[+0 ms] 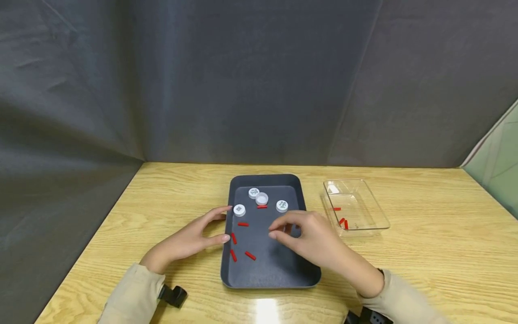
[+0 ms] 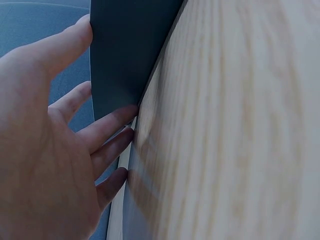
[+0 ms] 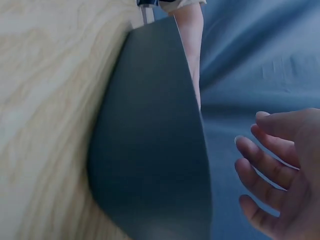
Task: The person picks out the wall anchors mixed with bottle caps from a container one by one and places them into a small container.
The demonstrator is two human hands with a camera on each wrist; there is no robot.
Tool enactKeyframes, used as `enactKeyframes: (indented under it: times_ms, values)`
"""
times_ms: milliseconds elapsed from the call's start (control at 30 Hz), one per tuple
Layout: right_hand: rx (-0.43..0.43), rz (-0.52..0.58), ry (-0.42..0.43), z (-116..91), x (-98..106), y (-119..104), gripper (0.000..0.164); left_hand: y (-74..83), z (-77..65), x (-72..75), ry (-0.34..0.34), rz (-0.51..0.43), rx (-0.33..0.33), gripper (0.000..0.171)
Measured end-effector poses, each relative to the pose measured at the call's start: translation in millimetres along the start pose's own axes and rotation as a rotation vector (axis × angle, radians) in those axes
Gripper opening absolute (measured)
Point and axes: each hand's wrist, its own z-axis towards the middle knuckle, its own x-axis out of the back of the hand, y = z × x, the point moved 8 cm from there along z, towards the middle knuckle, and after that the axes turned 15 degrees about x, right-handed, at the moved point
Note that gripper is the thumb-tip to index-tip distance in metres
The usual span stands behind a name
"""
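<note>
A dark grey tray [image 1: 267, 274] holds several short red sticks [image 1: 250, 255] and several round white caps [image 1: 282, 206]. One white cap [image 1: 261, 199] looks hollow side up, with a red stick [image 1: 262, 206] by its near edge. My left hand [image 1: 194, 236] is at the tray's left side, thumb and index fingertip at the rim; in the left wrist view its fingers [image 2: 107, 131] are spread along the outer wall. Over the tray's right half hovers my right hand [image 1: 311, 236], fingers loosely bent. The right wrist view shows thumb and fingers apart, nothing visible between them.
Right of the tray stands a clear box [image 1: 376, 220] with a few red sticks [image 1: 342, 221] inside. A light wooden table [image 1: 445, 234] carries everything. Dark grey fabric [image 1: 259, 90] hangs behind the table and along its left side.
</note>
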Motion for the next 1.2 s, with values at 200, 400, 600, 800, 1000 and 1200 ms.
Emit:
enactKeyframes:
  times_ms: [200,400,600,800,1000,1200]
  values:
    - [-0.010,-0.003,-0.038,6.6,-18.2,-3.7,0.004,-0.5,-0.2,1.2,-0.001,0.009,0.015,0.069]
    - [-0.086,-0.054,-0.080,8.2,-37.5,-0.9,0.004,1.3,-2.0,1.1,-0.006,0.010,0.001,0.068]
    - [-0.120,-0.073,-0.126,7.8,-50.9,-0.1,0.004,1.6,-2.3,0.4,-0.011,0.011,-0.004,0.069]
    - [-0.109,-0.005,-0.215,8.1,-66.0,3.9,0.007,0.4,-1.1,0.3,-0.011,0.009,0.009,0.070]
    - [-0.113,0.015,-0.271,8.2,-75.4,13.1,0.011,-0.5,-0.3,-0.4,-0.012,0.007,0.006,0.071]
    - [-0.147,0.006,-0.290,9.6,-82.5,20.7,0.016,-0.8,-1.6,-0.1,-0.022,-0.016,0.018,0.071]
